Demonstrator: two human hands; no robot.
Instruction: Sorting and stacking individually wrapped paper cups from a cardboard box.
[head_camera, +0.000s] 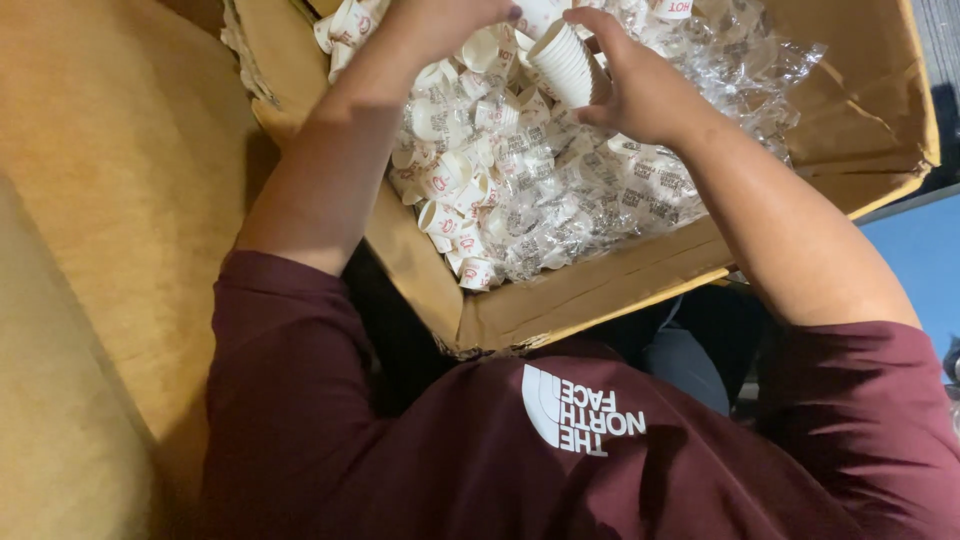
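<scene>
Inside cardboard box (560, 300), right hand (640, 95) gripping cup stack (565, 65)

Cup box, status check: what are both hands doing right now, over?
Right hand gripping stack of small paper cups. Left hand down among loose cups in cardboard box. Clear plastic wrap crowds the pile.

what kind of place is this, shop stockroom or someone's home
Probably a stockroom or packing spot, though little of the room shows. A big cardboard box holds loose small paper cups in clear plastic wrap, and the right hand holds a stack of cups.
</scene>
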